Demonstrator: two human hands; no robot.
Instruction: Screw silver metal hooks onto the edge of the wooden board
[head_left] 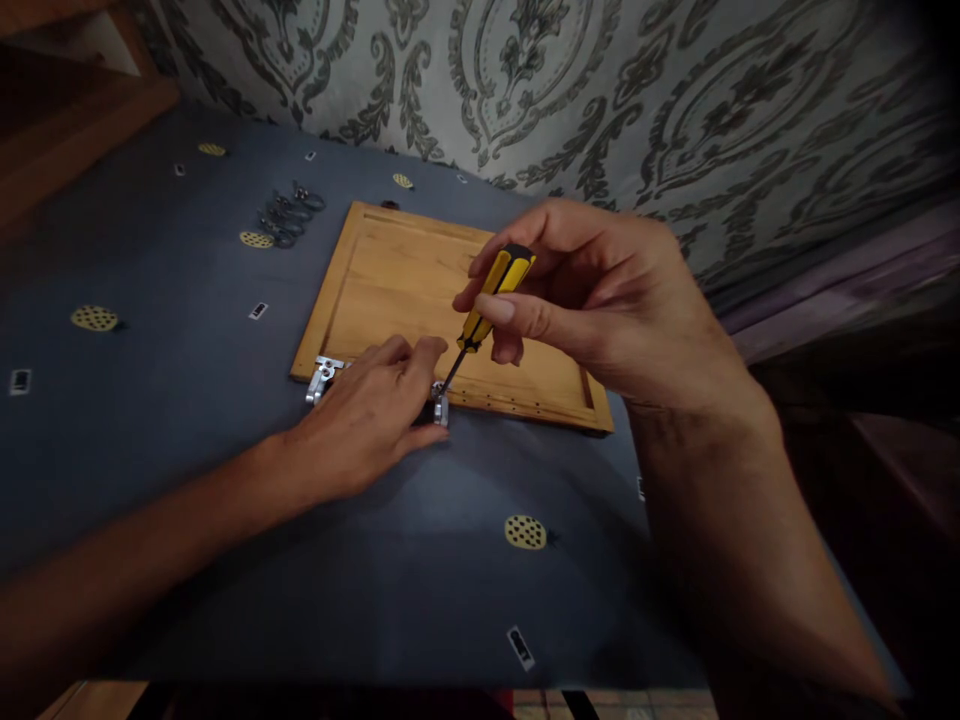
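A wooden panel with a raised frame lies on the dark blue table. My right hand is closed on a yellow and black screwdriver, whose tip points down at a metal hook bracket on the panel's near edge. My left hand rests on the table's surface, fingers pressed against that bracket. A second metal hook bracket sits at the panel's near left corner.
Several dark metal hooks lie in a pile at the back left. Yellow dotted markers and small black tags are stuck on the table. A patterned wall stands close behind.
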